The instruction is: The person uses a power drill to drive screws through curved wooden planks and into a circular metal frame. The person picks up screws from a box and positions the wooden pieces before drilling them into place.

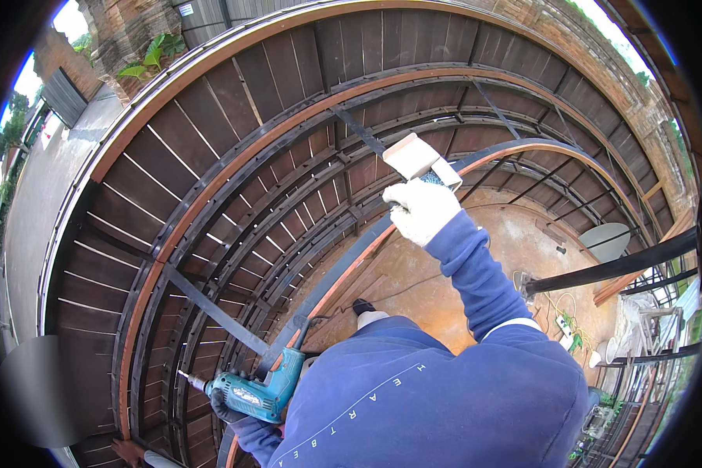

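My left hand, in a dark glove, grips a teal corded power drill around the front of its body. The drill's bit points left, and its handle reaches up toward the curved steel beam. My right hand, in a white glove, is held over the beam with its fingers curled together. Whatever they pinch, if anything, is too small to make out. Just beyond that hand stands an open cardboard box with small dark pieces, apparently screws, inside.
Curved tiers of dark boards on black steel frames surround me. A flat crossbar joins two beams. Another person's hand touches the frame at lower left. Cords lie on the brown floor at right, near a black post.
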A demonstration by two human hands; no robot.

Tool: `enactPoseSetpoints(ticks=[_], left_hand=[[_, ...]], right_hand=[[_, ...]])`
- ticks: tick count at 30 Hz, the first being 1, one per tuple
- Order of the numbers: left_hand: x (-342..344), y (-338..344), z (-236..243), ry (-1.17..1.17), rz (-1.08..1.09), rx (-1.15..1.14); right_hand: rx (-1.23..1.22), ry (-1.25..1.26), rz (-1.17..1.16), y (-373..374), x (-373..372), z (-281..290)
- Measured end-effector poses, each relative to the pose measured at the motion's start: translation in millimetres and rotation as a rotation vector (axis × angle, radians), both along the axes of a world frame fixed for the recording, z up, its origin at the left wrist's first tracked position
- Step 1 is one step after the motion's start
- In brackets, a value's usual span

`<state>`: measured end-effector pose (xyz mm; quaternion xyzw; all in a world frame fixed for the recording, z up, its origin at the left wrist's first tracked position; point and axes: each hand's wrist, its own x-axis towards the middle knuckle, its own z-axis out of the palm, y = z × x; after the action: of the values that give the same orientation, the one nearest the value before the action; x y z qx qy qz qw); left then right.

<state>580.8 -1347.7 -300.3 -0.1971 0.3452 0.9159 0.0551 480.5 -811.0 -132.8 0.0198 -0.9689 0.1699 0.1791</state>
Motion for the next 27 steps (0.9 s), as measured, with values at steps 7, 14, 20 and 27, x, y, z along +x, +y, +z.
enactPoseSetpoints(ticks=[7,14,20,27], left_hand=[[7.0,57.1,36.4,-0.209,0.064,-0.167],[10.2,42.9,3.7,-0.07,0.075,-0.061],[7.9,41.5,-5.4,-0.043,0.111,0.067],[10.6,36.5,-13.4,-0.012,0.172,0.129]], right_hand=[[0.182,-0.44,0.006,184.3,-37.8,-18.9],[0.486,-0.67,0.059,159.2,-72.5,-51.5],[0.398,-0.523,0.123,170.5,-68.3,-81.0],[0.286,-0.506,0.174,177.4,-63.2,-76.2]])
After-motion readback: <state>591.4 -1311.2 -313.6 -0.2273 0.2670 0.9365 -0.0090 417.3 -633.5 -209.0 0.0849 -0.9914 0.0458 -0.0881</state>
